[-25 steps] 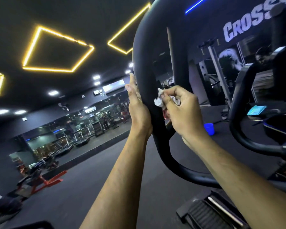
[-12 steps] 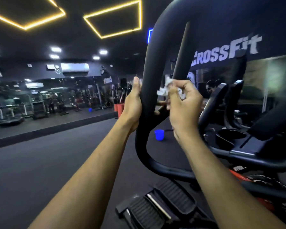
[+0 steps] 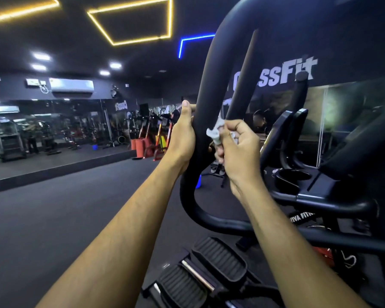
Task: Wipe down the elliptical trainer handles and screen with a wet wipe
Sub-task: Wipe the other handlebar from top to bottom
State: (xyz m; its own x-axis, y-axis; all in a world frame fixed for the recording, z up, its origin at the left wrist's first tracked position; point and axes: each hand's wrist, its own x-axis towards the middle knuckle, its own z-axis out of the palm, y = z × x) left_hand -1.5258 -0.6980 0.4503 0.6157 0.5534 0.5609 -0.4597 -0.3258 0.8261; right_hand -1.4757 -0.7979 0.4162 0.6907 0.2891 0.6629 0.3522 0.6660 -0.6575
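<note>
The elliptical's big black looped handle (image 3: 207, 90) rises in front of me and curves down to a bar at the bottom. My left hand (image 3: 182, 138) grips the handle's left side from outside, thumb up along the tube. My right hand (image 3: 238, 147) pinches a crumpled white wet wipe (image 3: 215, 132) against the inner face of that same tube, level with the left hand. The console (image 3: 353, 156) sits at the right as a dark sloped panel; its screen does not show from here.
A second black handle (image 3: 298, 112) and a cup holder (image 3: 293, 176) lie to the right. Ribbed foot pedals (image 3: 218, 261) sit below my arms. Open dark gym floor (image 3: 53, 218) spreads left toward a mirror wall, with a blue cup (image 3: 198, 181) behind the handle.
My view has dropped from the ceiling toward the floor and console. Both hands stay on the handle loop, the right one sliding the wipe slightly lower along the tube.
</note>
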